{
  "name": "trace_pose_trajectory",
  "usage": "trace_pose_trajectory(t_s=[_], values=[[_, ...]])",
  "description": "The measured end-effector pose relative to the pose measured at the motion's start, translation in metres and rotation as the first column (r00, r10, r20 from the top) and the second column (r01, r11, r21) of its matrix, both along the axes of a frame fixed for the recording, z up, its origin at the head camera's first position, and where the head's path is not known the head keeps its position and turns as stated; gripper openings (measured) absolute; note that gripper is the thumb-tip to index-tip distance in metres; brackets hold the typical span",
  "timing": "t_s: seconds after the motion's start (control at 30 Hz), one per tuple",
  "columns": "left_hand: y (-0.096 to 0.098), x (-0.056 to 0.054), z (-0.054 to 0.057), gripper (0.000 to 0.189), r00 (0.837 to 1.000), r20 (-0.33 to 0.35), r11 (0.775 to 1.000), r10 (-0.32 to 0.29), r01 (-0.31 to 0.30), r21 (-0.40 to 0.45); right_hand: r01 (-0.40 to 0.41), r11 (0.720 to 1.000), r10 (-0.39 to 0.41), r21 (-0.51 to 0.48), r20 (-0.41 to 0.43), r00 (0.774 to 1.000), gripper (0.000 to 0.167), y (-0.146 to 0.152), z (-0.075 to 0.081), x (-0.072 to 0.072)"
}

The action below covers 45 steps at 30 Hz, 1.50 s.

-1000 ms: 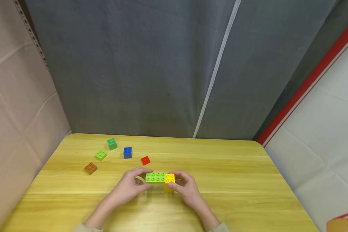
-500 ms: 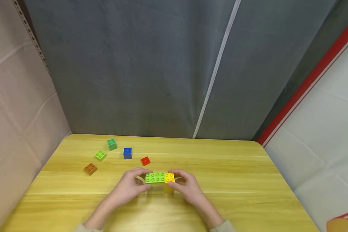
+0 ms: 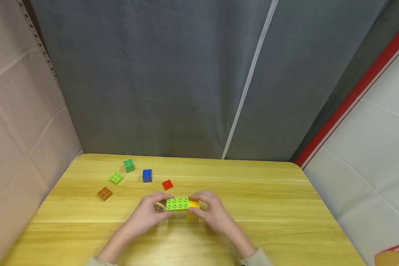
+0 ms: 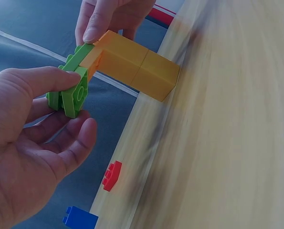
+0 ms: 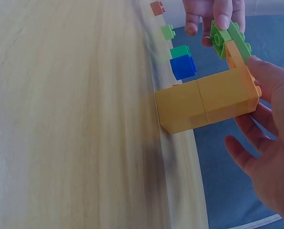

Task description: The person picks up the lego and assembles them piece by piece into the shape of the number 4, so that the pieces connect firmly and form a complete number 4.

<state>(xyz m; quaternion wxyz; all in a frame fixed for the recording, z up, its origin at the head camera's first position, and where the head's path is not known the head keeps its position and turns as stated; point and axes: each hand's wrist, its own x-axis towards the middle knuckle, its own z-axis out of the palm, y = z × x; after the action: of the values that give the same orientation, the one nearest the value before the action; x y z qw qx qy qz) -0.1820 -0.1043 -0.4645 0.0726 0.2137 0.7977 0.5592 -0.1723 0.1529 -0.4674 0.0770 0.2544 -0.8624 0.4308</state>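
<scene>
A toy brick structure stands near the table's front. Its column of yellow bricks (image 5: 204,102) is upright on the wood. From the column's top a flat orange brick (image 5: 235,56) juts left, under a long light green brick (image 3: 177,204). Another green brick (image 4: 76,100) sits beneath that overhanging end. My left hand (image 3: 144,216) pinches the green end between thumb and fingers. With thumb in front and fingers behind, my right hand (image 3: 214,216) grips the structure where green meets yellow, covering part of the yellow studs.
Loose toy bricks lie to the back left: a red one (image 3: 167,184), a blue one (image 3: 147,176), a dark green one (image 3: 129,166), a light green one (image 3: 116,178) and a brown one (image 3: 104,193). A grey curtain (image 3: 169,81) hangs behind the table (image 3: 269,207).
My right hand has slid left along the top, from the yellow studs to the right end of the long green brick. The left hand keeps its pinch, and the loose bricks stay put.
</scene>
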Motion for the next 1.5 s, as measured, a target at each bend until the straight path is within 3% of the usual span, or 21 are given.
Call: trace_pose_trajectory(t_s=[0.27, 0.5, 1.5], values=[[0.0006, -0.0005, -0.0034, 0.044, 1.000, 0.005, 1.000, -0.014, 0.014, 0.018, -0.054, 0.998, 0.055, 0.023, -0.053, 0.997, 0.037, 0.0036, -0.0013, -0.0002], [0.0015, 0.0009, -0.0026, 0.046, 0.998, 0.050, 0.998, -0.024, 0.020, 0.067, -0.076, 0.997, 0.076, -0.005, -0.086, 0.993, 0.035, 0.0045, -0.0049, -0.0001], [0.0037, 0.0015, -0.0030, 0.046, 0.989, 0.140, 0.984, -0.036, 0.011, 0.177, -0.048, 0.995, 0.046, -0.087, -0.023, 0.999, 0.034, 0.0026, -0.0094, 0.0019]])
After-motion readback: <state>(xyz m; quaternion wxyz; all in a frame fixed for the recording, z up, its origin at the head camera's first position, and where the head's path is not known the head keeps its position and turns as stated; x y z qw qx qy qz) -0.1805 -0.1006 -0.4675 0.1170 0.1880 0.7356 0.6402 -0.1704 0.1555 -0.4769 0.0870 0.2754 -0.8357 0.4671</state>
